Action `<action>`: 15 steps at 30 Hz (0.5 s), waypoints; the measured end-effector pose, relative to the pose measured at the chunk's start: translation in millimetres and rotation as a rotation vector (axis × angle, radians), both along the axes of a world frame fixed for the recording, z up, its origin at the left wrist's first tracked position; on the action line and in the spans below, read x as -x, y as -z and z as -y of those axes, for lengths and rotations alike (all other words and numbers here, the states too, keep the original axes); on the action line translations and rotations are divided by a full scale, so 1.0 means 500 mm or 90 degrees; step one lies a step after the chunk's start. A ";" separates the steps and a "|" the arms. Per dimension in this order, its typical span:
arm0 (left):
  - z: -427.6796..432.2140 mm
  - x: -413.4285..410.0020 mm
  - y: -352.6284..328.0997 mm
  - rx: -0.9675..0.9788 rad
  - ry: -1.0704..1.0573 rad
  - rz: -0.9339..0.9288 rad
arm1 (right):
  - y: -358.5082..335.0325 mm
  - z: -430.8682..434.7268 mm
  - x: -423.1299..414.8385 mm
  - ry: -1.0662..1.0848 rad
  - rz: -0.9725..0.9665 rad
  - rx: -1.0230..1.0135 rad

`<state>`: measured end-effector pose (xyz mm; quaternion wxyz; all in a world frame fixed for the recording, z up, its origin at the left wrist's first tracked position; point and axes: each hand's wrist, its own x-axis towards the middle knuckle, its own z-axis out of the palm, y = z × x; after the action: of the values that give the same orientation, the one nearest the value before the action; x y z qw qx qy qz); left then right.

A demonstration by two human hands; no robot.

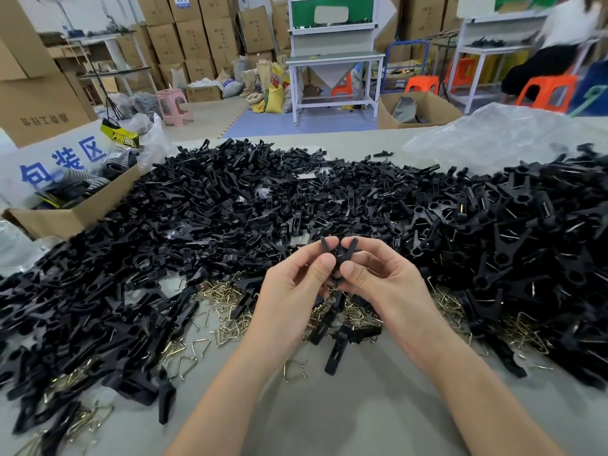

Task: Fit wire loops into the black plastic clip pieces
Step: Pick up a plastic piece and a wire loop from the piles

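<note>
Left hand [292, 286], right hand [381, 281] — both pinching crossed black clip pieces [351, 247]; wire loops [223, 292] at 8 o'clock, tabletop [362, 406].

Just two bare hands, left hand [289, 287] and right hand [388, 281], and the forearms [230, 390] are bare right down to the bottom edge. Thumbnails [328, 260] are short and plain.

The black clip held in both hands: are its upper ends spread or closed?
Spread. On the black clip, the two upper ends form a V above the thumbs; left hand and right hand pinch it.
</note>
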<state>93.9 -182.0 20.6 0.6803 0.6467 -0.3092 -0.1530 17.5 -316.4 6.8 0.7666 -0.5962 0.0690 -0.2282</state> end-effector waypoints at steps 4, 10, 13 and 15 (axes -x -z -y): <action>-0.003 -0.002 0.002 -0.006 0.002 0.013 | -0.002 -0.001 0.001 0.014 -0.012 0.016; -0.003 -0.002 0.008 -0.022 -0.004 0.046 | -0.008 -0.003 0.005 0.020 -0.026 0.043; -0.001 0.001 0.009 -0.019 -0.007 0.058 | -0.006 -0.004 0.006 0.036 -0.028 0.066; 0.000 0.001 0.009 -0.009 -0.010 0.058 | -0.007 -0.005 0.006 0.031 -0.020 0.061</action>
<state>93.3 -182.1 16.2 0.6617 0.6604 -0.3340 -0.1202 14.5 -313.7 10.2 0.7302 -0.6339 0.0850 -0.2403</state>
